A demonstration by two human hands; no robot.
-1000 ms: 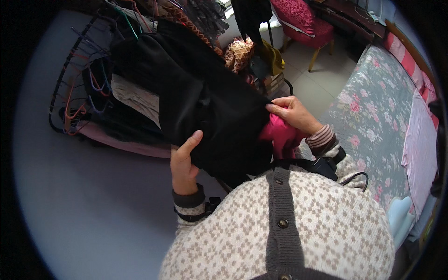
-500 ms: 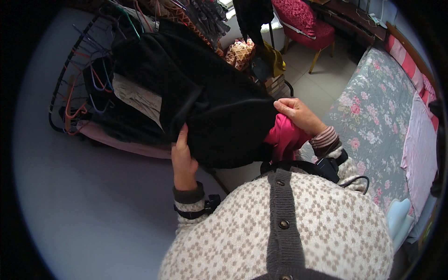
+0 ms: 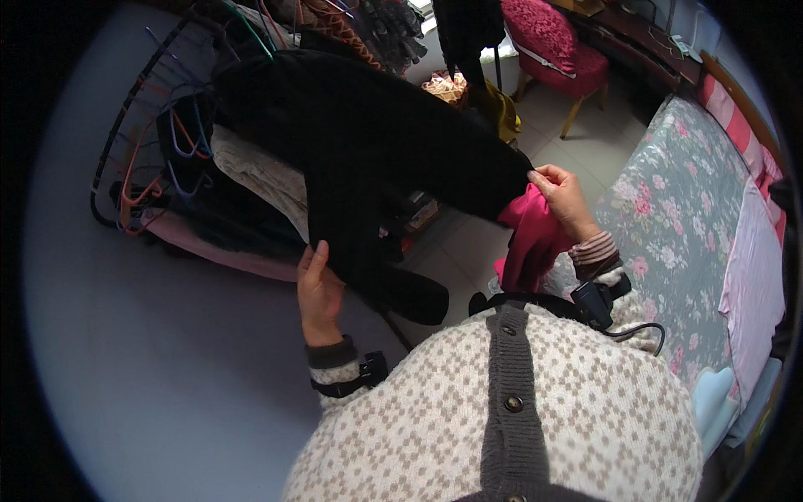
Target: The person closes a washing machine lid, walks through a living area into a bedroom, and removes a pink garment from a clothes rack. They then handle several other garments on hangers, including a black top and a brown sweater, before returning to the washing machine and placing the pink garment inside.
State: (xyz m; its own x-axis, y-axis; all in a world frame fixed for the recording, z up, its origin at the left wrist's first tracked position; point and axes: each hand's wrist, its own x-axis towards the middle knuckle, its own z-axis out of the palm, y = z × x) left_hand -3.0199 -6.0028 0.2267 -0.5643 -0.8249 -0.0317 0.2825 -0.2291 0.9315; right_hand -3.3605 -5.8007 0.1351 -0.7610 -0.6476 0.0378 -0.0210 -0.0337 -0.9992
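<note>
Right grip point(image 3: 569, 207) pinches one edge of the black garment point(image 3: 401, 138), beside pink cloth point(image 3: 537, 230); left grip point(image 3: 320, 299) touches this garment, whether holding, I cannot tell.

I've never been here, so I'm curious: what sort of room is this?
Probably a bedroom: it has a grey floral fabric-covered bed, a dark-framed clothes rack and a red padded chair with yellow legs.

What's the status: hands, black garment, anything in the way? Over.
Right hand pinching end of black garment. Left hand against its edge, grip unclear. Possibly in the way: bright pink cloth at right hand.
</note>
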